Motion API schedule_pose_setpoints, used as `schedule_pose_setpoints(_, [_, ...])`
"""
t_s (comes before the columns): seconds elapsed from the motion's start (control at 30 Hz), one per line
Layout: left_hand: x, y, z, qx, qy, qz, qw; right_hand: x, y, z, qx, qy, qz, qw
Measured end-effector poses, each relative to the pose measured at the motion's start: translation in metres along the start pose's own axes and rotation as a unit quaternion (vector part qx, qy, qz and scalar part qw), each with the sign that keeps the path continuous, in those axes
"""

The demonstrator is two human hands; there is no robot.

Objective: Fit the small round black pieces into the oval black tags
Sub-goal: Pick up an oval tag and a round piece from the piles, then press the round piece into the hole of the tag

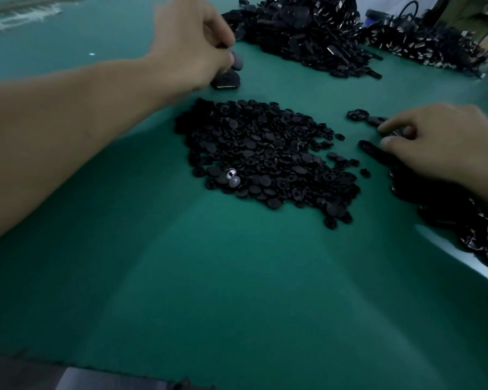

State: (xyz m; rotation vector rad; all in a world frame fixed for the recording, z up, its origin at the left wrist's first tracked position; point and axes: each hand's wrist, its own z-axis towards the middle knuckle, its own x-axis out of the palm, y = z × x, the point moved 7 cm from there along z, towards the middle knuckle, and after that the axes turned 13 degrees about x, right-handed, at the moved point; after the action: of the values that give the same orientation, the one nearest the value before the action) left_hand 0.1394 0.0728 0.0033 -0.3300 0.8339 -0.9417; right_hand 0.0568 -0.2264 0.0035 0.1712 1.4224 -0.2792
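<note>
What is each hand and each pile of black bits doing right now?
left hand, raised, fingers curled round a round piece, blurred
right hand, low, pinches a black tag
pile of round pieces, loose, spread on the green mat
far tag heap, piled up, untouched
near tag pile, partly under the right arm

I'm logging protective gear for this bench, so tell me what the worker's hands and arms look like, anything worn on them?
Nothing worn shows. The left hand and right hand have no gloves or rings. The left forearm is uncovered to the frame edge: no sleeve, watch or band. The right arm shows only to the wrist, also uncovered. Blur may hide small details.
</note>
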Motion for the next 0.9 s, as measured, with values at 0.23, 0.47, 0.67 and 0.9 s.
schedule_pose_setpoints(0.23, [0.001,0.007,0.001,0.022,0.046,0.095,0.994,0.002,-0.003,0.004,0.007,-0.014,0.042,0.999])
schedule_pose_setpoints(0.47, [0.002,0.011,0.001,0.025,0.056,0.123,0.991,-0.006,0.002,-0.003,0.023,-0.030,0.045,0.998])
schedule_pose_setpoints(0.67, [0.000,0.003,-0.003,0.024,0.051,0.136,0.989,-0.012,0.004,-0.006,0.029,-0.059,0.040,0.997])
schedule_pose_setpoints(0.9, [0.017,-0.047,-0.011,0.115,0.062,0.047,0.990,-0.026,0.017,-0.019,-0.053,-0.107,0.238,0.964])
